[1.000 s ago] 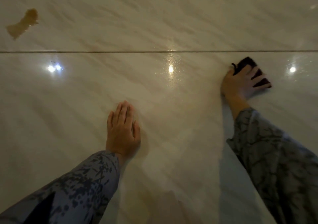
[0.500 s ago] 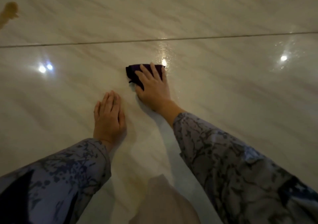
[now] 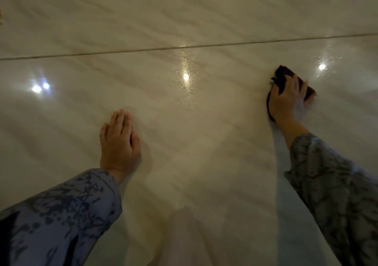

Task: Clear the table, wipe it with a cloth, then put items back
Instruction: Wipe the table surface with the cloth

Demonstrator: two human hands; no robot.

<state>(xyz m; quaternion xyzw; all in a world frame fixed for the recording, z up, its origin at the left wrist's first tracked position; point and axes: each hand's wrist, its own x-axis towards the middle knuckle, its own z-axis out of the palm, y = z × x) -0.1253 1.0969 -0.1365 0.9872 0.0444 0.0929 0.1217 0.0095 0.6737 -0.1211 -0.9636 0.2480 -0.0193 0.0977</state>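
Item 1, nearest edge: I saw a pale rounded shape (image 3: 184, 239) at the bottom centre of the head view, too blurred for me to tell what it was.

Item 2, sleeves: I recorded a blue patterned left sleeve (image 3: 61, 214) entering from the lower left, and a grey patterned right sleeve (image 3: 337, 194) entering from the lower right.

Item 3, left hand (image 3: 119, 141): it lay flat, palm down, on the table (image 3: 204, 143), with straight fingers held close together and pointing away from me. It held nothing.

Item 4, table: a glossy pale marble-look surface with faint diagonal veining filled the whole view. Small droplets or damp speckles (image 3: 185, 69) glistened around the central light reflection.

Item 5, right hand (image 3: 286, 102): it sat well apart from the left hand, farther out and to the right. Its fingers were spread over the cloth (image 3: 283, 75) and pressed it down onto the table.

Item 6, cloth: dark, bunched, lying on the table under the right hand, with its far end showing beyond the fingertips and a dark edge along the hand's left side. The right edge was smeared by blur.

Item 7, farther out: a thin dark seam (image 3: 143, 50) ran across the table from side to side. Bright light reflections (image 3: 39, 87) sat at the left and beside the cloth on the right (image 3: 322, 67).
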